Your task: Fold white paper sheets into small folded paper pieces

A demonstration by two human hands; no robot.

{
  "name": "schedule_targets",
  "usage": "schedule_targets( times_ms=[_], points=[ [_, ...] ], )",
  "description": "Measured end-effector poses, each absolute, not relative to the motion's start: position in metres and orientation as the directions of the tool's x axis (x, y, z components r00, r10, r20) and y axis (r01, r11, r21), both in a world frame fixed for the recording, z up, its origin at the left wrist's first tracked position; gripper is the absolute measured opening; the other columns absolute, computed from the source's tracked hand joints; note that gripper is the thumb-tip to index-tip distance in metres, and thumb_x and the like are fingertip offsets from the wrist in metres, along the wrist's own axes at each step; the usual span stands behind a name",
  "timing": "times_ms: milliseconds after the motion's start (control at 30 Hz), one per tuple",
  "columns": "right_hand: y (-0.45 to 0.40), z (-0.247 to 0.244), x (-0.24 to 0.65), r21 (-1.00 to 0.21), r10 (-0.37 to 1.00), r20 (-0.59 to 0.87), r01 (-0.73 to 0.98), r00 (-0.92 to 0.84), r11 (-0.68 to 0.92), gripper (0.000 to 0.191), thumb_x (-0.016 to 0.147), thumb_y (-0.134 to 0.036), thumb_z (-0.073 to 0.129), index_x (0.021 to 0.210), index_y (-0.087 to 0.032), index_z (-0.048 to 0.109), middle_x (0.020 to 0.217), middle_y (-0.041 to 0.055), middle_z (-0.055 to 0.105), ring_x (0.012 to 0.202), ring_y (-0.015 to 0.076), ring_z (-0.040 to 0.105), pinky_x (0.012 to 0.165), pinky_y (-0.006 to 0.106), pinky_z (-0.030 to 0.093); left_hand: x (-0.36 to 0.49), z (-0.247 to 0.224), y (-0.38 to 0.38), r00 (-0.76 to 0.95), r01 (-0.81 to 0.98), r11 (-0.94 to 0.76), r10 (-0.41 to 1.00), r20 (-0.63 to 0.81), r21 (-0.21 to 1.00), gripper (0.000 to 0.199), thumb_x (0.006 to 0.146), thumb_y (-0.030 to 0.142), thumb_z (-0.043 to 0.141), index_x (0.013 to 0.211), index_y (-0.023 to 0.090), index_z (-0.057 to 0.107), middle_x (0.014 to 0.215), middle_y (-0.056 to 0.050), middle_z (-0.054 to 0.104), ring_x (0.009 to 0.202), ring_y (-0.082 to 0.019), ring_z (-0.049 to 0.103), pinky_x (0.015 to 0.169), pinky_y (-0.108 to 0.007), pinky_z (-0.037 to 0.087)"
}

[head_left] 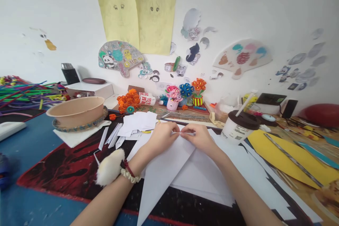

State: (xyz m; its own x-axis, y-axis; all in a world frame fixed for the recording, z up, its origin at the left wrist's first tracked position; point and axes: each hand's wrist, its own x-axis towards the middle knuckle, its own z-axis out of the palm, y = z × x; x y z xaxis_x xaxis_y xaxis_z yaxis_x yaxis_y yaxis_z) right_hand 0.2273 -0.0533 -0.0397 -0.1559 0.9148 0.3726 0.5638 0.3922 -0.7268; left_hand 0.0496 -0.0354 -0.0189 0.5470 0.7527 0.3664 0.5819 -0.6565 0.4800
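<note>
Both hands meet at the upper edge of a folded white sheet of paper (169,169), whose long pointed corner hangs toward the front edge of the mat. My left hand (166,134) is closed, thumb and fingers pinching the paper's edge. Right beside it, my right hand (197,136) pinches the same edge, with the fingertips of both hands almost touching. Other white sheets (203,176) lie under the folded one. Small cut paper pieces (139,123) are piled to the left, beside narrow folded paper strips (113,136).
A lidded cup with a straw (235,127) stands close to my right forearm. Left is a beige bowl (76,109); yellow card (286,155) lies right. Pipe-cleaner flowers in pots (173,99) line the back by the wall. A dark red mat (66,173) covers the blue table (34,144).
</note>
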Motion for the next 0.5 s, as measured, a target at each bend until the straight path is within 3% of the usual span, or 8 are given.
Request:
schedule_targets(
  times_ms=[267,500],
  points=[
    [-0.054,-0.04,0.225,-0.664,0.899,0.409,0.626,-0.154,0.409,0.009,0.071,-0.023,0.064,0.063,-0.022,0.064,0.067,0.001,0.067,0.066,0.0191,0.06,0.063,0.03,0.045,0.0526,-0.0249,-0.0348,0.517,0.563,-0.598,0.794,0.321,0.571,0.011,0.076,0.019,0.051,0.076,0.019,0.062,0.082,-0.002,0.068,0.074,-0.015,0.059,0.064,-0.024,0.041],
    [-0.0543,-0.0411,0.2247,-0.635,0.902,0.398,0.658,-0.17,0.404,0.012,0.07,-0.018,0.063,0.059,-0.021,0.06,0.062,-0.001,0.064,0.062,0.0163,0.056,0.06,0.027,0.041,0.0526,-0.0209,-0.0389,0.524,0.613,-0.61,0.79,0.319,0.502,0.012,0.078,0.024,0.05,0.075,0.02,0.061,0.081,0.001,0.069,0.076,-0.016,0.059,0.081,-0.034,0.036]
  ],
)
